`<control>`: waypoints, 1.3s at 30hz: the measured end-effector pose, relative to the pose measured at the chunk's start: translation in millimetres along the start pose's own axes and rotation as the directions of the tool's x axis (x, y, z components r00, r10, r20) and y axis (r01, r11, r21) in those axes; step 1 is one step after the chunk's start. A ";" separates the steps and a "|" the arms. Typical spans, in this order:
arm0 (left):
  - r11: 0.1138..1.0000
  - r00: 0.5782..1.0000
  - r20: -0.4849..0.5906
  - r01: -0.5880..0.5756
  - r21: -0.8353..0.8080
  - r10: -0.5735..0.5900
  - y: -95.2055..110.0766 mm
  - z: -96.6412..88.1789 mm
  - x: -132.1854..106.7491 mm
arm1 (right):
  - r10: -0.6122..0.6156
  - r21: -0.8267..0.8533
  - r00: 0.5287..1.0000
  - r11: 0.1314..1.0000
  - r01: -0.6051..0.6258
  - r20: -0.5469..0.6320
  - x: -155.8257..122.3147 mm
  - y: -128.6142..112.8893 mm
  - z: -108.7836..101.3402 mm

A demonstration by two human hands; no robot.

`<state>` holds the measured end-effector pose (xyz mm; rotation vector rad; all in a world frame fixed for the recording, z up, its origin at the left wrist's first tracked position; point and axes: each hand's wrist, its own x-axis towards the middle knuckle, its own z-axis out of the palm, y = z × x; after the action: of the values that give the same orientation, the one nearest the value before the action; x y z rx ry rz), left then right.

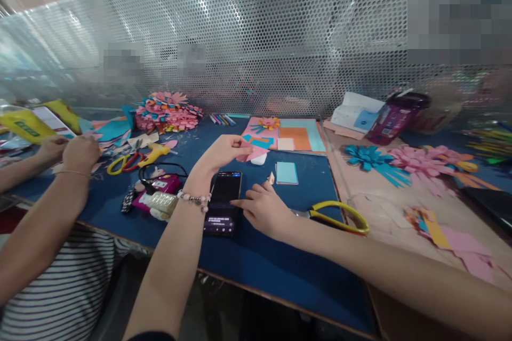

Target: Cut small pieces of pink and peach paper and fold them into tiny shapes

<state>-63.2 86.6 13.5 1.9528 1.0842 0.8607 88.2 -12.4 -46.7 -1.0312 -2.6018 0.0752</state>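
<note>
My left hand (224, 148), with a beaded bracelet at the wrist, pinches a piece of pink paper (256, 153) above the table. My right hand (267, 210) stretches its index finger onto the dark screen of a phone (224, 202) lying flat on the blue table. The phone's left side is partly behind my left wrist. A small folded paper scrap (271, 177) shows at the top of my right hand; whether it is touched I cannot tell. Yellow-handled scissors (340, 216) lie by my right wrist, their blades mostly hidden.
Light blue paper squares (287, 173) and larger coloured sheets (304, 138) lie ahead. Paper flowers (420, 162) rest at right, a heap of them (168, 112) at back left. A co-worker's hand (80, 154) is at left, near a yellow glue gun (154, 154). A perforated metal screen (256, 37) stands behind.
</note>
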 end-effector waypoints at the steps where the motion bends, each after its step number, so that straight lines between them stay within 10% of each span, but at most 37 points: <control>1: 1.000 1.000 -0.007 0.000 0.007 0.000 -0.2 -0.1 -0.1 | 0.004 0.006 1.000 1.000 -0.004 -0.007 0.0 0.9 1.1; 39: 0.995 0.962 -0.269 0.030 -0.093 -0.054 -7.9 -2.3 7.7 | 0.283 0.355 0.958 0.902 -0.245 -0.057 33.5 36.4 11.8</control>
<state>-65.0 97.0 9.6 1.7681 1.2168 1.1579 85.4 37.8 -54.3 -1.2077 -2.2282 0.5101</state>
